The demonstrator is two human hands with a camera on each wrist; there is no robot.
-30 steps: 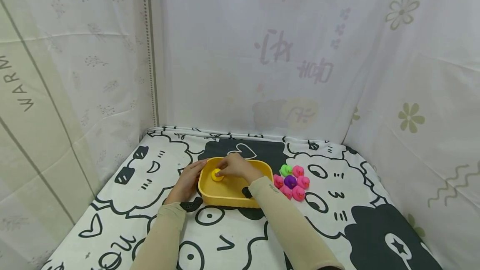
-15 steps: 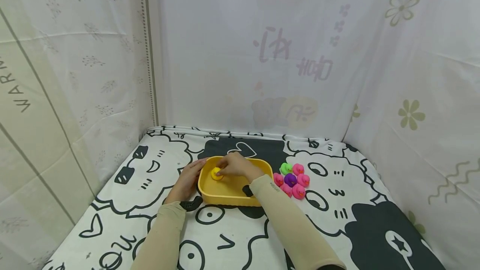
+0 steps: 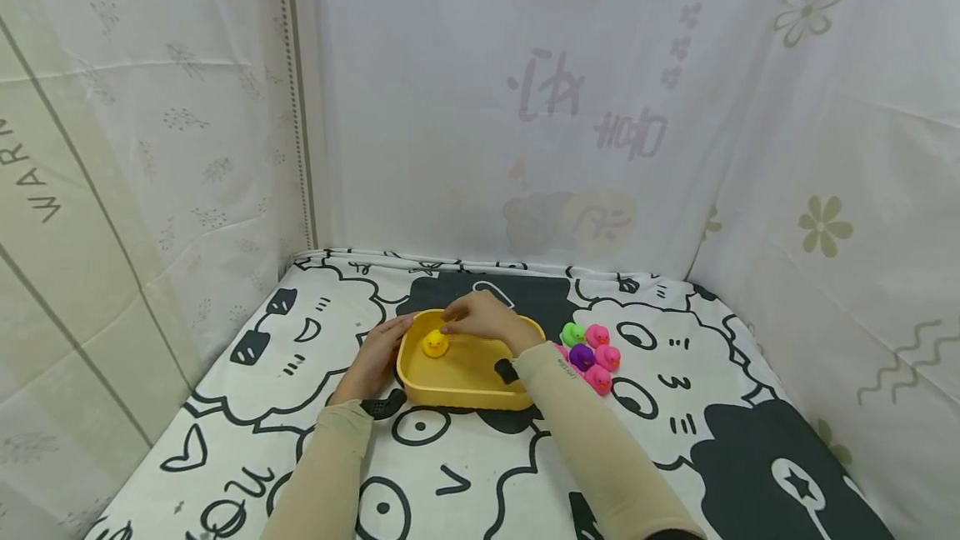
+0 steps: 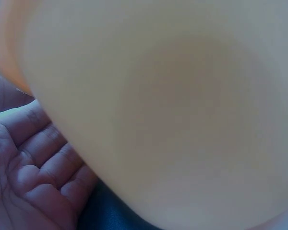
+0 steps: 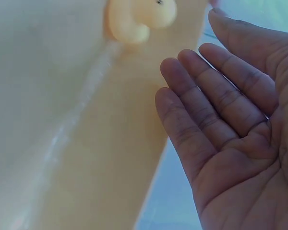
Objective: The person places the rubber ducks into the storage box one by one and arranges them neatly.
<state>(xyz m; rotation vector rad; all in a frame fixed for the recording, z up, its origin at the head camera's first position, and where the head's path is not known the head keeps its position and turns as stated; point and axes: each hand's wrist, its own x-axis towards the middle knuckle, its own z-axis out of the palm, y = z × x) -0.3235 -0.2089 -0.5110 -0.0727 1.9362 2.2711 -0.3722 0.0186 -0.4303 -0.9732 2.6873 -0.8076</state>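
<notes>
A yellow rubber duck (image 3: 435,344) sits upright in the left part of a yellow plastic tray (image 3: 465,399). My right hand (image 3: 483,317) is over the tray's back side, just right of the duck and apart from it. In the right wrist view its fingers (image 5: 216,100) are extended and hold nothing, with the duck (image 5: 158,12) beyond the fingertips. My left hand (image 3: 378,357) rests against the tray's left outer side; in the left wrist view its fingers (image 4: 43,143) pass partly out of sight behind the tray wall (image 4: 86,96).
Right of the tray, a cluster of rubber ducks lies on the patterned cloth (image 3: 457,457): a green duck (image 3: 573,334), a purple duck (image 3: 581,357) and several pink ducks (image 3: 607,357). My right sleeve (image 3: 592,432) partly covers the cluster. White curtains (image 3: 480,107) enclose the back and sides.
My right hand has let go of the yellow duck and shifted up and right, away from it. The duck stays in the tray. The left hand keeps its place.
</notes>
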